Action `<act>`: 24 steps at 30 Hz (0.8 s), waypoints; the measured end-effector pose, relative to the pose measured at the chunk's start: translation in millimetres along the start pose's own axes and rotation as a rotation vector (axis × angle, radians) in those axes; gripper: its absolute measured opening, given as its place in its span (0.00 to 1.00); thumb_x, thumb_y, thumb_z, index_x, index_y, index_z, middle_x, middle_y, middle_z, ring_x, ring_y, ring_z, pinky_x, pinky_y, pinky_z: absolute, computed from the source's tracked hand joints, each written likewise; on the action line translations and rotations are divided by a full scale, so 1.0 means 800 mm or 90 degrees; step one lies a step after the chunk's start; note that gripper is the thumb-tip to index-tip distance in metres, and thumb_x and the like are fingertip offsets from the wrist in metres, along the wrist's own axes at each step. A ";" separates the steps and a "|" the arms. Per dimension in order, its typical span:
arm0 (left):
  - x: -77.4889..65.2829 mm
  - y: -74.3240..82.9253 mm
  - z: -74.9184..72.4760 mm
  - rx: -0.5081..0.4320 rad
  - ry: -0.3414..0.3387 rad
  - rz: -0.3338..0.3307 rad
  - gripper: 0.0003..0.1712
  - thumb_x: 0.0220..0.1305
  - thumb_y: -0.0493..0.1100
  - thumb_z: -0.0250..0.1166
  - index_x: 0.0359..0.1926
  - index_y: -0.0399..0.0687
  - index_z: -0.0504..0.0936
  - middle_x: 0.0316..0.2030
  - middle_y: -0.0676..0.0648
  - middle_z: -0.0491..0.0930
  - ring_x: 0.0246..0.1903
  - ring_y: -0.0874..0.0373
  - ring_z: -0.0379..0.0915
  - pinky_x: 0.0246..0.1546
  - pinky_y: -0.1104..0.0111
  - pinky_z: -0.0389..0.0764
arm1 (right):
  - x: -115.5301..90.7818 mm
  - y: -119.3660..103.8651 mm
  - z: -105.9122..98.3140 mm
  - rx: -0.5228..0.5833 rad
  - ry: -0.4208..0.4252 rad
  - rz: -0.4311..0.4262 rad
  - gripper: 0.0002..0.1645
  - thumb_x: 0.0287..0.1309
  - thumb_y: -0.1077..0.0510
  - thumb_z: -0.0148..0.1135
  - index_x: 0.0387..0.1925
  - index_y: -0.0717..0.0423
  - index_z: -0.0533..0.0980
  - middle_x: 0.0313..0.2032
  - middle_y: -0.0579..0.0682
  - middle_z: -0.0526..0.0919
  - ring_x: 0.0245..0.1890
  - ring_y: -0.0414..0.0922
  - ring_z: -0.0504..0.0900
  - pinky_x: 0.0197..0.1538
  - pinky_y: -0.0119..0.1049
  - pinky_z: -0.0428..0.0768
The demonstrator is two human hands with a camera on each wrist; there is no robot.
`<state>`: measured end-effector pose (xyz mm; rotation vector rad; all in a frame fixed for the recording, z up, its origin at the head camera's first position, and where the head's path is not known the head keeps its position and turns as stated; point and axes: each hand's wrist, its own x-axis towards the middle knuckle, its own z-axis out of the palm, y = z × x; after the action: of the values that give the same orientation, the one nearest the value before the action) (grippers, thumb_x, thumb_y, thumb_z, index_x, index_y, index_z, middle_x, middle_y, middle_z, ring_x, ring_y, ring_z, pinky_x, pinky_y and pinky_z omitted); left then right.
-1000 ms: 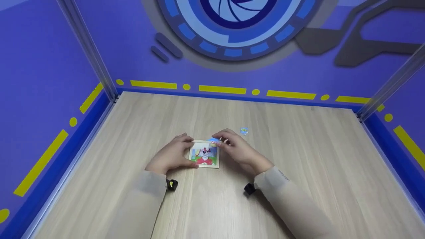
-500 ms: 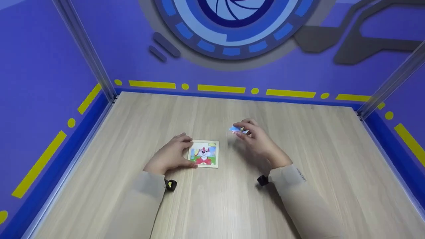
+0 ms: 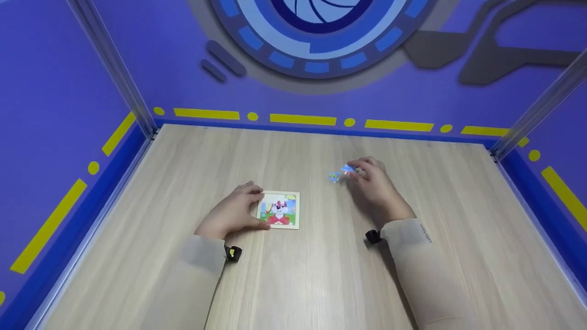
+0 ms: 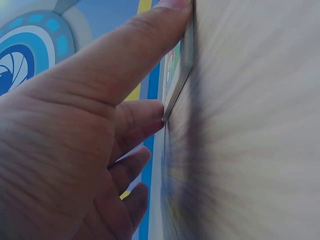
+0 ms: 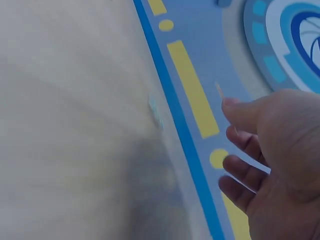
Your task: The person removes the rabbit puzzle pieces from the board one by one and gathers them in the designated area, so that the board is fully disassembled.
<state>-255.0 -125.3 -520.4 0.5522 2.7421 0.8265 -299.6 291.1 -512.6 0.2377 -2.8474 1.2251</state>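
Note:
A small square jigsaw puzzle [image 3: 297, 211] in a pale wooden frame lies on the table, showing a red and white cartoon animal. My left hand [image 3: 233, 211] holds it by the left side, thumb near the lower corner and fingers at the upper one. In the left wrist view, thumb and forefinger meet the edge of the frame [image 4: 180, 82]. To the right and farther back, my right hand [image 3: 379, 190] pinches a blue puzzle piece [image 3: 347, 168] above the table. This piece appears edge-on in the right wrist view. A loose puzzle piece [image 3: 334, 177], blue with yellow-green, lies just left of it.
The wood-grain table [image 3: 284, 284] is bounded by a purple-blue back wall [image 3: 302, 101] and side walls with yellow dashes. Metal posts [image 3: 114, 64] stand at the back corners. A black wrist camera [image 3: 234, 253] sits at the left cuff.
My right hand has moved from the puzzle's upper right corner, rightward and away, carrying the blue piece past the loose one. My left hand has stayed on the puzzle.

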 end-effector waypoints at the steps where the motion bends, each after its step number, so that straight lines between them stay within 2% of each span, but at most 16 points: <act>1: 0.000 0.000 0.000 0.000 0.000 0.000 0.60 0.53 0.60 0.91 0.81 0.40 0.77 0.85 0.45 0.70 0.93 0.42 0.48 0.92 0.46 0.59 | 0.001 0.004 -0.001 -0.007 0.006 0.005 0.24 0.87 0.52 0.61 0.75 0.53 0.80 0.75 0.58 0.75 0.80 0.60 0.68 0.85 0.64 0.73; 10: -0.001 -0.003 0.001 0.005 -0.005 0.001 0.60 0.54 0.60 0.91 0.81 0.40 0.77 0.85 0.44 0.69 0.93 0.42 0.47 0.92 0.46 0.59 | 0.006 0.029 0.006 -0.072 0.015 0.036 0.24 0.85 0.56 0.62 0.75 0.56 0.81 0.75 0.62 0.77 0.78 0.63 0.69 0.85 0.64 0.70; 14: 0.000 -0.005 0.001 0.012 -0.002 0.010 0.60 0.54 0.61 0.91 0.80 0.39 0.77 0.84 0.43 0.70 0.92 0.40 0.48 0.92 0.46 0.60 | 0.006 0.034 0.006 -0.091 0.010 0.043 0.25 0.85 0.57 0.63 0.76 0.58 0.80 0.76 0.63 0.76 0.80 0.65 0.68 0.86 0.65 0.68; 24: 0.001 -0.003 0.001 0.009 -0.007 0.002 0.59 0.54 0.61 0.91 0.80 0.38 0.78 0.85 0.43 0.69 0.92 0.40 0.47 0.92 0.45 0.59 | 0.008 0.038 0.008 -0.115 0.003 0.050 0.26 0.84 0.56 0.63 0.76 0.58 0.80 0.76 0.65 0.76 0.78 0.66 0.68 0.85 0.65 0.66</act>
<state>-256.4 -126.5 -522.5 0.5621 2.7393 0.8033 -310.3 306.6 -538.5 0.1181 -2.9654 0.9692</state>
